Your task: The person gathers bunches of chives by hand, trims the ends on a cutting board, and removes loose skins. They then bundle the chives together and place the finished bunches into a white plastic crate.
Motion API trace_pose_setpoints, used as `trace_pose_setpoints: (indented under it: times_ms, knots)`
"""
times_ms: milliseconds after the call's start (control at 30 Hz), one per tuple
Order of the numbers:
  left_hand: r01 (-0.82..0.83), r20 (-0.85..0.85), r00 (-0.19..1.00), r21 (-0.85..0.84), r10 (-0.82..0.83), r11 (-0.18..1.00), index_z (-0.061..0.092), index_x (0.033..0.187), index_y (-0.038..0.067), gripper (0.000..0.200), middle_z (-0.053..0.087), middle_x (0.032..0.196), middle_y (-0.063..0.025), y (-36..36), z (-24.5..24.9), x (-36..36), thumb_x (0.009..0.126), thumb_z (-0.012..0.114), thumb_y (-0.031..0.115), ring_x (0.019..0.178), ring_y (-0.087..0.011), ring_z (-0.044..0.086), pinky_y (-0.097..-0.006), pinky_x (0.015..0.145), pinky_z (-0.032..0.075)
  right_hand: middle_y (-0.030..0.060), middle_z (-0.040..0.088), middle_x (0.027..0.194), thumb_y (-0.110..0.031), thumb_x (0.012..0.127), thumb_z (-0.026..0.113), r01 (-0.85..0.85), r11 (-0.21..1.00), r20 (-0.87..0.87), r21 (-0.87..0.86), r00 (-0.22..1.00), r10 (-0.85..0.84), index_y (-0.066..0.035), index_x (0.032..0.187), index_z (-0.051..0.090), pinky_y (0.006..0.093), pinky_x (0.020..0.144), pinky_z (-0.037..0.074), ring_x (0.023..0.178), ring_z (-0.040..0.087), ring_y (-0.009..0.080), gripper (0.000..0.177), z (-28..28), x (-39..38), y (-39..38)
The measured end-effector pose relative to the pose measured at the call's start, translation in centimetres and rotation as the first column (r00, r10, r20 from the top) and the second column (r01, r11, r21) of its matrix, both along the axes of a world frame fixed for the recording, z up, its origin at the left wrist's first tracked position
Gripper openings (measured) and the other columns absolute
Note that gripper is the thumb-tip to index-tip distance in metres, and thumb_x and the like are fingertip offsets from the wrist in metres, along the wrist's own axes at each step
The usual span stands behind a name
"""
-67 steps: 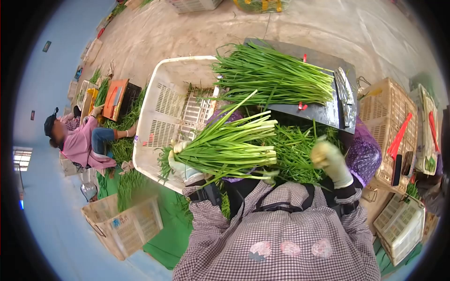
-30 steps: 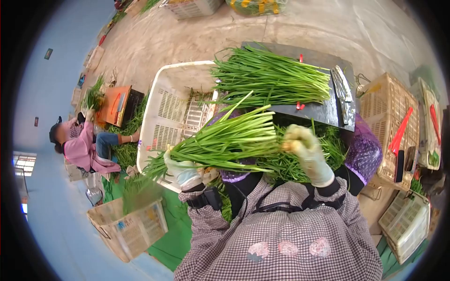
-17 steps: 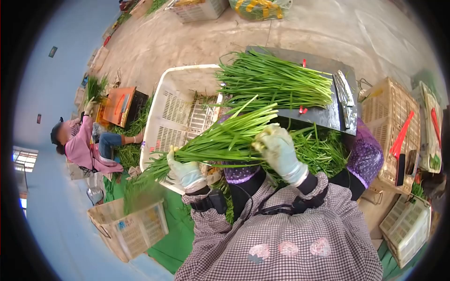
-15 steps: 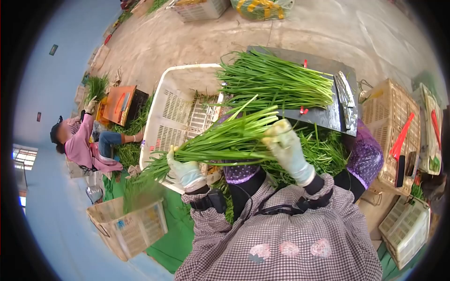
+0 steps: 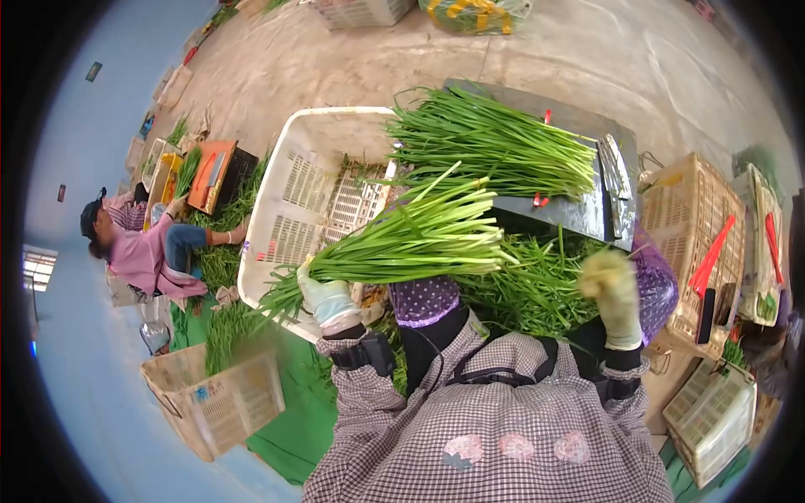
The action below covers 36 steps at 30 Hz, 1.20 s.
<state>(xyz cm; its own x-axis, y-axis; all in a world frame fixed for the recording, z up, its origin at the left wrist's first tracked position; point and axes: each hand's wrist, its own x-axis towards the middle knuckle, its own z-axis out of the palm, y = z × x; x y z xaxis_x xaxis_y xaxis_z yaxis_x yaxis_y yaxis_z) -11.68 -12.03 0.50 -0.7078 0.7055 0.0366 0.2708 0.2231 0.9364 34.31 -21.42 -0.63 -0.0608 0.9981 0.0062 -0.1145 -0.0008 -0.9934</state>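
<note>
My gloved left hand (image 5: 325,300) is wrapped round the leafy end of a bunch of green chives (image 5: 402,243), whose pale cut ends point right. My gloved right hand (image 5: 614,293) is apart from that bunch, at the right edge of the loose chives (image 5: 537,285) on my lap; motion blurs its fingers. Beyond my knees, a thick pile of chives (image 5: 495,138) lies on a dark board (image 5: 579,218). A metal blade (image 5: 616,172) rests at the board's right end, and small red pieces (image 5: 541,200) show beside the pile.
A white plastic crate (image 5: 267,197) stands left of the board, with leaf scraps inside. Another crate (image 5: 226,411) sits lower left. At right, a beige crate (image 5: 700,210) carries red strips (image 5: 713,256). A co-worker (image 5: 147,251) sits at far left beside an orange-topped stand (image 5: 214,176).
My right hand has let go of the bunch's pale ends and moved right, toward my right knee. The bunch stays in my left hand, its stems fanned wider.
</note>
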Motion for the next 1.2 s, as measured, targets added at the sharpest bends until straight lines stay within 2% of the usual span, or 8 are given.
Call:
trace_pose_setpoints:
  times_ms: [67, 167, 400, 933, 1000, 1033, 1067, 1200]
  knots:
    - [-0.017, 0.031, 0.999, -0.036, 0.018, 0.999, 0.057, 0.133, 0.007, 0.046, 0.065, 0.119, -0.0115, 0.1, 0.3, 0.4, 0.09, 0.07, -0.003, 0.101, -0.0224, 0.068, -0.0381, 0.073, 0.069, 0.0234, 0.065, 0.134, -0.032, 0.094, 0.075, -0.283, 0.929, 0.547, -0.238, 0.751, 0.369, 0.003, 0.135, 0.062, 0.0372, 0.107, 0.05, 0.125, 0.064, 0.0292, 0.055, 2.2, -3.1, -0.2]
    - [0.009, -0.249, 0.968, -0.071, -0.027, 0.997, 0.059, 0.128, -0.003, 0.056, 0.069, 0.114, -0.018, -0.1, 0.3, 0.0, 0.08, 0.085, 0.007, 0.101, -0.0264, 0.068, -0.0351, 0.093, 0.054, 0.0248, 0.064, 0.136, -0.034, 0.091, 0.079, -0.234, 0.972, 0.82, 0.017, 0.559, 0.12, 0.004, 0.14, 0.058, 0.0391, 0.109, 0.049, 0.127, 0.063, 0.0323, 0.066, 0.1, -6.4, 0.3]
    - [0.005, -0.461, 0.887, -0.011, -0.01, 1.0, 0.062, 0.124, -0.004, 0.053, 0.069, 0.116, -0.0175, 0.8, -2.9, -1.9, 0.08, 0.087, 0.01, 0.104, -0.0255, 0.068, -0.0351, 0.096, 0.054, 0.009, 0.073, 0.124, -0.03, 0.099, 0.074, -0.221, 0.973, 0.005, 0.067, 0.975, 0.221, 0.002, 0.138, 0.061, 0.03, 0.102, 0.05, 0.11, 0.067, 0.0145, 0.052, -0.7, -15.0, 6.7]
    - [-0.008, 0.25, 0.968, 0.028, 0.001, 1.0, 0.048, 0.137, 0.016, 0.058, 0.052, 0.132, -0.0096, 0.9, -0.5, 0.2, 0.088, 0.07, -0.006, 0.102, -0.0278, 0.066, -0.0494, 0.069, 0.069, 0.0107, 0.069, 0.118, -0.03, 0.105, 0.063, -0.11, 0.992, -0.761, 0.06, 0.639, 0.117, -0.007, 0.121, 0.063, 0.0435, 0.104, 0.051, 0.11, 0.068, 0.027, 0.028, -3.0, -4.4, 1.1]
    - [-0.015, 0.275, 0.961, 0.06, -0.002, 0.998, 0.049, 0.137, 0.013, 0.055, 0.052, 0.131, -0.0105, 1.0, -0.3, 0.2, 0.089, 0.068, -0.007, 0.101, -0.0276, 0.066, -0.0465, 0.069, 0.07, 0.0087, 0.07, 0.106, -0.034, 0.104, 0.064, -0.199, 0.979, 0.401, 0.05, 0.901, 0.163, -0.007, 0.115, 0.065, 0.0429, 0.102, 0.051, 0.103, 0.069, 0.0239, 0.029, -6.1, -0.4, -0.7]
    - [-0.004, 0.178, 0.984, 0.038, -0.002, 0.999, 0.048, 0.138, 0.012, 0.055, 0.052, 0.131, -0.0113, 1.1, -0.5, 0.1, 0.09, 0.067, -0.007, 0.1, -0.0277, 0.067, -0.0451, 0.069, 0.07, 0.0119, 0.072, 0.109, -0.038, 0.103, 0.066, -0.265, 0.909, 0.212, -0.322, 0.916, 0.342, -0.006, 0.12, 0.066, 0.0423, 0.103, 0.051, 0.108, 0.07, 0.0255, 0.037, -5.6, -0.2, -0.1]
    - [-0.006, 0.182, 0.983, 0.039, -0.001, 0.999, 0.048, 0.138, 0.012, 0.055, 0.052, 0.131, -0.0113, 1.2, -0.6, 0.1, 0.09, 0.067, -0.007, 0.1, -0.0277, 0.067, -0.0451, 0.069, 0.07, 0.0151, 0.072, 0.118, -0.04, 0.104, 0.065, -0.085, 0.872, 0.71, -0.483, 0.545, 0.446, -0.003, 0.133, 0.063, 0.0379, 0.104, 0.05, 0.115, 0.069, 0.0257, 0.047, -5.7, -1.4, -0.3]
    - [0.023, 0.132, 0.991, 0.019, -0.025, 1.0, 0.048, 0.139, 0.01, 0.055, 0.053, 0.13, -0.0122, 0.5, -0.4, 0.4, 0.09, 0.067, -0.006, 0.101, -0.0273, 0.066, -0.0448, 0.069, 0.069, 0.0119, 0.073, 0.114, -0.02, 0.098, 0.071, 0.017, 0.991, 0.184, -0.136, 0.983, 0.008, 0.0, 0.136, 0.061, 0.0366, 0.107, 0.051, 0.111, 0.069, 0.0208, 0.044, 0.1, -7.3, 2.2]
